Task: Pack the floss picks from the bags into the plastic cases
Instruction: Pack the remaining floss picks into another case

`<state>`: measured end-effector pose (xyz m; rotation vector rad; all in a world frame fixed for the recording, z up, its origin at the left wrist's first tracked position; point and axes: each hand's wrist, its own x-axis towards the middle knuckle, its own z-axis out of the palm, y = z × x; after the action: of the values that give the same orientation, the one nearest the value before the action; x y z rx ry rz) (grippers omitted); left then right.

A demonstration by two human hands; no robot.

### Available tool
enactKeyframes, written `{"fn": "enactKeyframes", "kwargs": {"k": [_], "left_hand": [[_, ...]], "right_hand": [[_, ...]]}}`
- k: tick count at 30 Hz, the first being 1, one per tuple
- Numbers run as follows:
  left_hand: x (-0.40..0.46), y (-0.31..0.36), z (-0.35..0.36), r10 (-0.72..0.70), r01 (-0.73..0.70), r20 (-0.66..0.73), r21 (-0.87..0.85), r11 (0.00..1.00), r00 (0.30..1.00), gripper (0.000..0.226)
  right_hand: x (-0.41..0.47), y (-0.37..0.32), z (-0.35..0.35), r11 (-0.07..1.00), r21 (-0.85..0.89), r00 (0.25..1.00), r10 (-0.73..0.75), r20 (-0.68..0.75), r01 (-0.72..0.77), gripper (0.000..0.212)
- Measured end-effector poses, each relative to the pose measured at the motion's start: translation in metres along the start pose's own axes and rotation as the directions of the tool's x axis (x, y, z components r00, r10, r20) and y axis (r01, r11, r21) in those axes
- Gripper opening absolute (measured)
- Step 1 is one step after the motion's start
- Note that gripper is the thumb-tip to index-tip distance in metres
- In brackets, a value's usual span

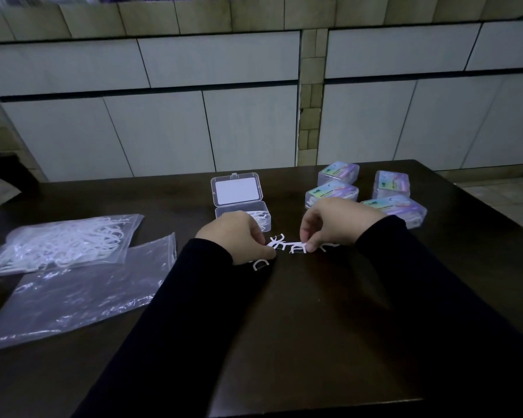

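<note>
A small pile of white floss picks (pixel 286 245) lies on the dark table between my hands. My left hand (pixel 236 235) pinches picks at the pile's left end, and one more pick (pixel 261 263) pokes out under it. My right hand (pixel 335 221) pinches a pick at the pile's right end. Just behind my left hand stands an open clear plastic case (pixel 239 203), lid up, with some picks inside. A clear bag full of floss picks (pixel 64 242) lies at the left.
An empty clear bag (pixel 73 297) lies flat in front of the full one. Several shut, labelled cases (pixel 338 173) filled with picks stand at the back right. The table's far edge (pixel 163 178) runs along a tiled wall with white panels.
</note>
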<state>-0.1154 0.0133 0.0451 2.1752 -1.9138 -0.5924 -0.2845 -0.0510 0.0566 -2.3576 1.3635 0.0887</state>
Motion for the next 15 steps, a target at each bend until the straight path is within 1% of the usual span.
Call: {"fn": "enactKeyframes", "kwargs": {"k": [2, 4, 7, 9, 11, 13, 15], "left_hand": [[0.000, 0.001, 0.001, -0.001, 0.002, -0.051, 0.018, 1.000, 0.999, 0.021], [0.000, 0.001, -0.002, -0.012, 0.014, -0.084, 0.025, 1.000, 0.996, 0.017], [0.002, 0.001, -0.003, -0.042, 0.046, -0.079, 0.045, 0.998, 0.996, 0.019], [0.005, 0.002, 0.000, -0.053, 0.059, -0.076, 0.087, 0.994, 0.996, 0.026], [0.007, 0.004, 0.005, -0.048, 0.058, -0.076, 0.133, 0.989, 0.996, 0.030], [0.008, 0.004, 0.007, -0.048, 0.057, -0.063, 0.159, 0.986, 0.997, 0.032], [0.007, 0.005, 0.008, -0.048, 0.052, -0.025, 0.176, 0.983, 0.999, 0.032]], "right_hand": [[0.000, -0.002, 0.000, 1.000, 0.002, 1.000, -0.021, -0.003, 0.021, 0.020], [-0.001, -0.004, -0.001, 1.000, -0.014, 1.000, -0.001, -0.003, 0.000, 0.029], [-0.001, -0.009, -0.002, 0.994, -0.088, 0.998, 0.060, -0.023, -0.062, 0.021], [0.002, -0.014, 0.000, 0.981, -0.169, 0.995, 0.096, -0.035, -0.100, 0.021], [0.005, -0.019, 0.004, 0.945, -0.289, 0.988, 0.140, -0.060, -0.151, 0.028], [0.007, -0.022, 0.009, 0.887, -0.434, 0.987, 0.125, -0.102, -0.157, 0.027], [0.006, -0.023, 0.014, 0.832, -0.535, 0.987, 0.099, -0.124, -0.150, 0.026]]}}
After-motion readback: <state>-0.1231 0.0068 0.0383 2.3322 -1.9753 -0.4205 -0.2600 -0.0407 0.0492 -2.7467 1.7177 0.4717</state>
